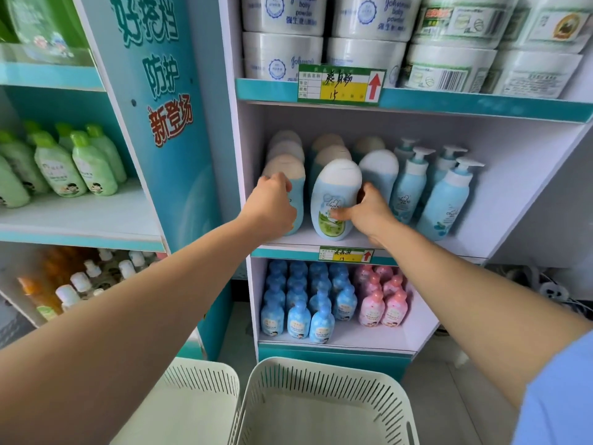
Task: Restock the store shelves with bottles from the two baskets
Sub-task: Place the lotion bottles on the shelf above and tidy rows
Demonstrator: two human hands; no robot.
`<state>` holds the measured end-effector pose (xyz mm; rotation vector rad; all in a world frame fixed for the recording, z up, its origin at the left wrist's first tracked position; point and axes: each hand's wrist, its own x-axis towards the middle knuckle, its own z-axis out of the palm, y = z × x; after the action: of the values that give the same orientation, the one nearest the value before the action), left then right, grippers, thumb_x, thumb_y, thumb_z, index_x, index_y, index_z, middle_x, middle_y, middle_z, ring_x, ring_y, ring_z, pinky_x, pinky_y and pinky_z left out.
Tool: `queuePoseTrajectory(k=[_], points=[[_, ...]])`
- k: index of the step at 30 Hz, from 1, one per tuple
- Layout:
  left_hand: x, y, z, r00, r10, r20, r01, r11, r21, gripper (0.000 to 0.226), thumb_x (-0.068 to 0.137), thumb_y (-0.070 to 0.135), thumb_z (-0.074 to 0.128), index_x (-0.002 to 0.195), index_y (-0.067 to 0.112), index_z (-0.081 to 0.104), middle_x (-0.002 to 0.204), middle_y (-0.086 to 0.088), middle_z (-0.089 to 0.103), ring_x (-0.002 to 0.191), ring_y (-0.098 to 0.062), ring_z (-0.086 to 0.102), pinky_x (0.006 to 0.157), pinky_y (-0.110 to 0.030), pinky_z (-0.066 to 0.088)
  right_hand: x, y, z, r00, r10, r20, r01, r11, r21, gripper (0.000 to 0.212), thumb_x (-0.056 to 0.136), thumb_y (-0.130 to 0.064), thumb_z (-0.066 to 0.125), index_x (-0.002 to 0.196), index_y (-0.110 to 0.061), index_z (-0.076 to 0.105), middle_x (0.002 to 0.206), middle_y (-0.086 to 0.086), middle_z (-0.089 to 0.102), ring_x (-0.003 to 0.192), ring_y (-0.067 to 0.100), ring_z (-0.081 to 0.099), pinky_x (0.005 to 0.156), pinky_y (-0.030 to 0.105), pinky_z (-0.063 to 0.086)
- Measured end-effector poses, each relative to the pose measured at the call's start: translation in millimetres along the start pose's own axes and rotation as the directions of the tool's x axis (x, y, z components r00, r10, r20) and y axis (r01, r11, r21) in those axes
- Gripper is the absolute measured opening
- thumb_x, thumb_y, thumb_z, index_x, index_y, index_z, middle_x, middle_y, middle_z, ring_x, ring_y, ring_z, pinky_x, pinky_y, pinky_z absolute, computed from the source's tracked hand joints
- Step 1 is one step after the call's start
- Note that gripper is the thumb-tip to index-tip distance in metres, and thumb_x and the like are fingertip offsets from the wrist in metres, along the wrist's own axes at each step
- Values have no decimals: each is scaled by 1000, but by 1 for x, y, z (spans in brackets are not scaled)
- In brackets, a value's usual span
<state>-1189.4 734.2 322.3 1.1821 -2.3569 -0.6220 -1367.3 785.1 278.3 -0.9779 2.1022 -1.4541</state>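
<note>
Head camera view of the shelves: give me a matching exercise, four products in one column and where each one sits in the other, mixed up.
Things:
1. pink bottles
2. powder tubs
3. green-label bottle
4. green-capped bottles

Places:
A. top shelf
B. left-hand shelf unit
C. gripped by the right hand
D. bottom shelf, beside the blue bottles

Pairs: 1-D, 2-A, 3-C, 4-B
</note>
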Motion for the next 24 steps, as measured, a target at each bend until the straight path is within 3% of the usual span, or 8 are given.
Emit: queuePoseTrajectory(k=[3, 6, 8, 12, 15, 20, 24], points=[[7, 5, -3, 996, 20, -87, -9, 992, 123, 53, 86, 1, 55, 135, 4, 34, 135, -16, 34, 118, -38, 45, 99, -40, 40, 0, -8, -7, 996, -87, -20, 86, 995, -54, 64, 71, -4, 79, 126, -9, 44, 124, 7, 57, 113, 23, 54, 85, 29, 43], [16, 8, -4, 981, 139, -136, -93, 949, 300, 64, 84, -2, 58, 140, 4, 26, 139, -17, 27, 120, -38, 40, 99, -41, 38, 3, -24, -16, 982, -176, -67, 170, 982, -85, 77, 72, -8, 79, 137, -13, 38, 134, 6, 49, 118, 20, 50, 91, 26, 41], [27, 8, -4, 976, 198, -91, -149, 909, 389, 77, 82, -2, 61, 145, 7, 18, 144, -16, 22, 124, -39, 39, 102, -42, 38, 6, -35, -19, 972, -229, -43, 221, 965, -141, 81, 71, -11, 80, 140, -14, 37, 137, 7, 46, 122, 21, 47, 97, 25, 39], [45, 8, -8, 989, 141, 37, -144, 905, 401, 81, 81, -4, 62, 146, 13, 17, 145, -17, 20, 120, -43, 46, 97, -47, 43, 13, -42, -19, 968, -230, 99, 250, 905, -345, 91, 65, -17, 84, 141, -20, 35, 136, 9, 47, 124, 27, 44, 105, 38, 40], [56, 7, -8, 989, 121, 91, -149, 878, 454, 73, 84, 1, 59, 145, 12, 21, 141, -18, 27, 113, -43, 53, 90, -45, 47, 14, -42, -20, 961, -224, 159, 271, 870, -412, 84, 65, -11, 84, 137, -19, 41, 131, 9, 52, 118, 26, 49, 93, 26, 42], [69, 1, -7, 989, 106, 104, -141, 895, 424, 72, 83, 7, 63, 143, 15, 25, 143, -15, 28, 115, -40, 53, 92, -40, 46, 14, -41, -19, 967, -181, 180, 222, 943, -249, 77, 68, 5, 78, 132, -23, 46, 114, 6, 51, 104, 29, 56, 69, 42, 59], [75, 0, -5, 990, 111, 90, -138, 907, 398, 73, 81, 7, 67, 142, 17, 28, 143, -12, 30, 119, -39, 50, 95, -42, 45, 19, -42, -13, 964, -187, 187, 219, 961, -170, 76, 71, 9, 75, 134, -22, 45, 113, 6, 51, 98, 25, 57, 56, 30, 59]])
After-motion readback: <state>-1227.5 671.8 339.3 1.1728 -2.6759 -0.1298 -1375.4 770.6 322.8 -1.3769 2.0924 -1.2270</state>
